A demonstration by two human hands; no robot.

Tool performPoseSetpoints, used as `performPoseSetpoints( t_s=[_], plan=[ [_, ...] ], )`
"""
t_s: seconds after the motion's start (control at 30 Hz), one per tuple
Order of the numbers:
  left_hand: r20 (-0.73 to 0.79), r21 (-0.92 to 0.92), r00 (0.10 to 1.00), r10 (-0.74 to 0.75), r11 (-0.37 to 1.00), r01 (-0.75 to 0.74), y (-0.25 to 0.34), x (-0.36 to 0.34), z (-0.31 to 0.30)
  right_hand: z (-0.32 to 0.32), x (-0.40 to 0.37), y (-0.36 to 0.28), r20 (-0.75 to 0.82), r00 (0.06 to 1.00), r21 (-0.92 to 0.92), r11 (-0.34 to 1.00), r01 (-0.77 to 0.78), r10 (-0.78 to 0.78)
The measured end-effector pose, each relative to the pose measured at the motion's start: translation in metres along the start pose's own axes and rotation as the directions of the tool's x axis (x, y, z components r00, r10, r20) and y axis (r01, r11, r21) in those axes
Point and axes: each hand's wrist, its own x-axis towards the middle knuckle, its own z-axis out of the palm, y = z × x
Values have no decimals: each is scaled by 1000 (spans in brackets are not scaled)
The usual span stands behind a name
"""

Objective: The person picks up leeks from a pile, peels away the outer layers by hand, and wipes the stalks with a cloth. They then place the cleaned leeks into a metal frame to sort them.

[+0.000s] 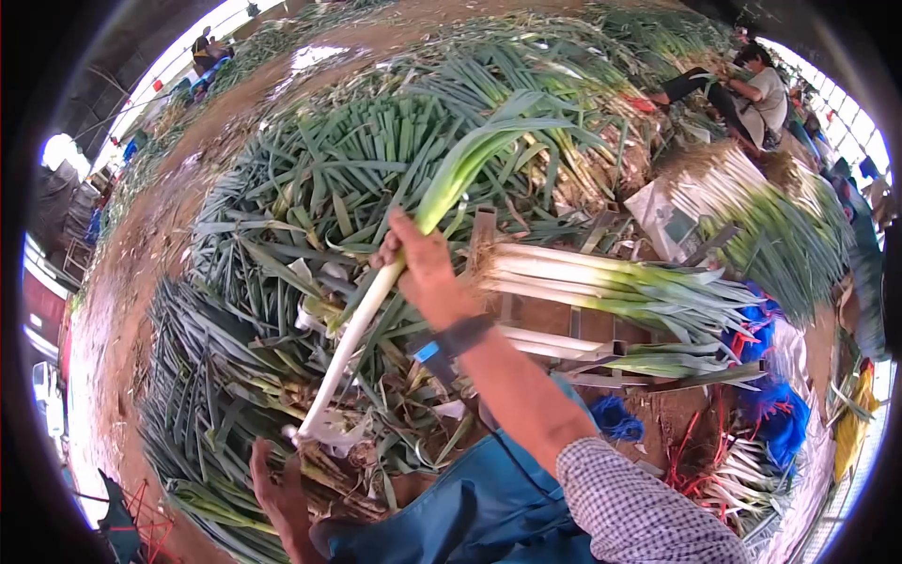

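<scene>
My right hand (420,258) is closed round a large green onion (352,343), near where its white stalk turns green. The onion slants across the view, leaves up to the right and root end down to the left. Just below that root end, my left hand (279,498) has its fingers apart and holds nothing. Right of my right wrist, a row of cleaned green onions (564,273) lies across a metal rack (484,230), roots toward me. A second, smaller group of onions (550,343) rests lower on the rack.
Heaps of untrimmed green onions (376,141) spread ahead and to the left. Finished bundles (752,207) lie at the right, near a seated person (766,99). Blue twine (615,418) and red ties (686,461) lie at lower right. Bare ground (141,273) runs along the left.
</scene>
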Motion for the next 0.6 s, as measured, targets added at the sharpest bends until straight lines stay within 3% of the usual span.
performPoseSetpoints(
  t_s=[0.07,0.1,0.13,0.2,0.23,0.27,0.33,0.37,0.4,0.47,0.53,0.57,0.6],
  plan=[
    [151,253,986,72,961,-109,44,14,11,0,-8,5,82,996,55,998,-34,29],
    [297,157,954,37,984,-87,10,27,21,1,-11,8,97,995,77,996,-33,26],
    [449,202,875,-180,975,96,38,35,23,2,-13,7,109,994,96,995,-27,16],
    [499,71,861,-94,995,68,10,33,33,-2,-16,-1,152,988,124,992,-12,-7],
    [563,-206,821,-97,946,252,6,25,33,-5,-15,-11,52,998,60,998,17,-20],
    [542,-349,833,-114,871,346,0,12,36,-3,-13,-14,-31,999,-4,1000,17,-17],
    [535,-346,797,-282,787,511,24,-6,41,-22,-5,-13,68,975,-91,972,217,-211],
    [596,-402,762,-253,727,556,0,-11,42,-31,-1,-12,116,945,-120,941,318,-304],
    [653,-451,726,-214,660,600,-25,-17,42,-35,6,-14,80,969,-91,966,240,-233],
    [621,-340,762,-183,813,472,-17,-30,39,-37,15,-22,-31,998,-17,998,63,-63],
    [557,-185,819,-142,939,289,-9,-36,28,-38,18,-20,-31,999,-42,999,35,-36],
    [460,-25,885,-70,995,92,-37,-41,20,-38,17,-21,-59,996,-63,996,67,-71],
    [417,29,906,-69,998,63,-57,-48,7,-38,18,-24,-71,992,-61,993,101,-105]
  ],
)
